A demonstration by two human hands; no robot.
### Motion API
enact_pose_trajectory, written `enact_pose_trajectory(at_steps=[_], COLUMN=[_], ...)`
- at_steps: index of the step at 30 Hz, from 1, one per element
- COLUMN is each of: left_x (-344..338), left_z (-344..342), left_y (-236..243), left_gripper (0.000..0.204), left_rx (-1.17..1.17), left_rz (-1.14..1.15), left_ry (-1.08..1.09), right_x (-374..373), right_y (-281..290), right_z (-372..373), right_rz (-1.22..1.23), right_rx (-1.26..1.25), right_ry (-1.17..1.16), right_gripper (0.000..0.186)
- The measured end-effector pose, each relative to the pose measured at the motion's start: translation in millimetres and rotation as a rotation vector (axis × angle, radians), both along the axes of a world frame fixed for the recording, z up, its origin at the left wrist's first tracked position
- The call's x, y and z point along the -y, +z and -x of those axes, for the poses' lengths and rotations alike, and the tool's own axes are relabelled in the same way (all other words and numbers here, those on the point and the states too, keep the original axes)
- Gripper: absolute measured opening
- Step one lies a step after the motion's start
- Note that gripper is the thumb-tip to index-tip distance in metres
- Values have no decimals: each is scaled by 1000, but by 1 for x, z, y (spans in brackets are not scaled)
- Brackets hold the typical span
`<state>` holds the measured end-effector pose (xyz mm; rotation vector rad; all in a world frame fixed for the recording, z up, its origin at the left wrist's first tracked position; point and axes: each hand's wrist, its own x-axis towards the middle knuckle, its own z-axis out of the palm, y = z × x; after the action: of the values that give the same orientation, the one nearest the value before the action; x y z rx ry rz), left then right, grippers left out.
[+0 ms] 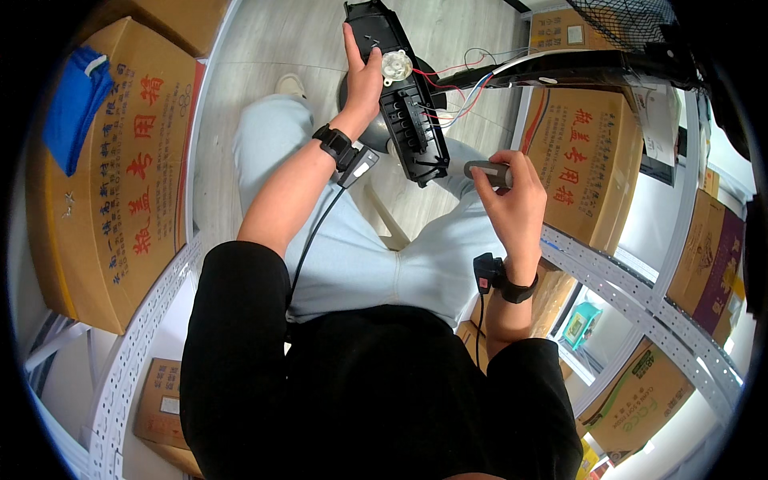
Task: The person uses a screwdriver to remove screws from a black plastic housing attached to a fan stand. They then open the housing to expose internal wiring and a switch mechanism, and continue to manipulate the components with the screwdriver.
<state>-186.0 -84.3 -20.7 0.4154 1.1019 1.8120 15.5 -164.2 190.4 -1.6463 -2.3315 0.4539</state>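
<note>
Slanting from upper centre down toward mid-frame, the black casing [400,96] lies up and left of the right hand [516,192], whose grip is closed round a grey handle [499,170], apart from it; the left hand [364,88], nearer, clasps its left edge, thumb on the face

Red and dark characters [140,166] on left carton [112,184] and right carton [588,164]
</note>
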Motion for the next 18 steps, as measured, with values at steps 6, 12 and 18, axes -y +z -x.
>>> enact_pose_trajectory(at_steps=[6,12,18], left_x=[2,1,0], left_z=[0,0,0], left_y=[3,1,-2], left_gripper=[74,72,63], left_rx=[-18,-73,-24], left_rz=[2,-18,-61], left_ry=[-9,-20,-72], right_x=[2,-7,-38], right_y=[17,35,14], right_z=[0,2,27], right_rz=[-52,-167,-312], right_rx=[-74,-126,-329], right_ry=[-14,-64,-78], right_gripper=[26,27,28])
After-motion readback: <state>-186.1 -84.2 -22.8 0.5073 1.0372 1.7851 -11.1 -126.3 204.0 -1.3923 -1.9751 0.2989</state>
